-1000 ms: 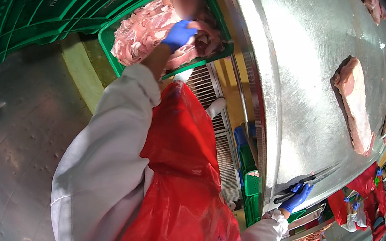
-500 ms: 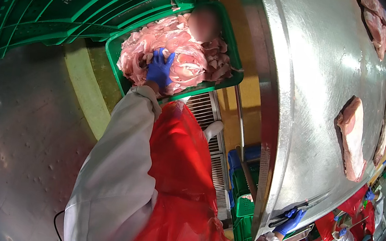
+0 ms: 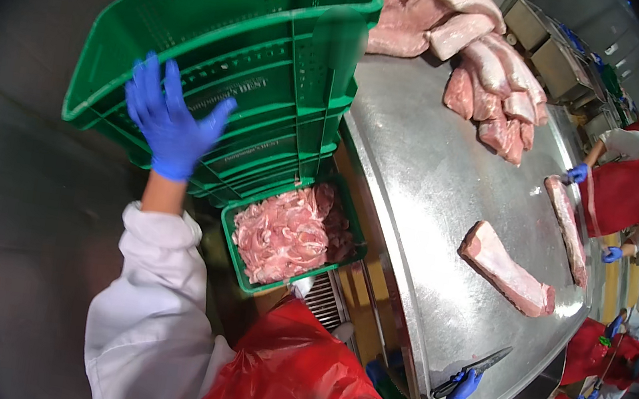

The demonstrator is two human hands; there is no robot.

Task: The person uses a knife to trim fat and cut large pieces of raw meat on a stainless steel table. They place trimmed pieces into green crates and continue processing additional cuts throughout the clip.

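Head view: left of the metal table (image 3: 420, 229), the left hand (image 3: 175, 128) is spread wide over the near rim of the top green crate (image 3: 330, 60) in a stack; contact cannot be told. For a sure hold, the fingers would probably best hook over that rim, thumb outside. Just beside the table's left edge, a green tub (image 3: 248, 285) holds pink meat pieces (image 3: 278, 234). At the table's near edge, the right hand (image 3: 464, 386) is curled around the handle of a knife (image 3: 490, 359); keeping its blade low and pointed away seems wise during a one-handed reach. Farther right on the table lies a meat slab (image 3: 508, 271). The left palm faces away, hiding its pads; the right fingers are too small to judge grip firmness; the meat pile (image 3: 479, 59) at the table's far end is cut off above.
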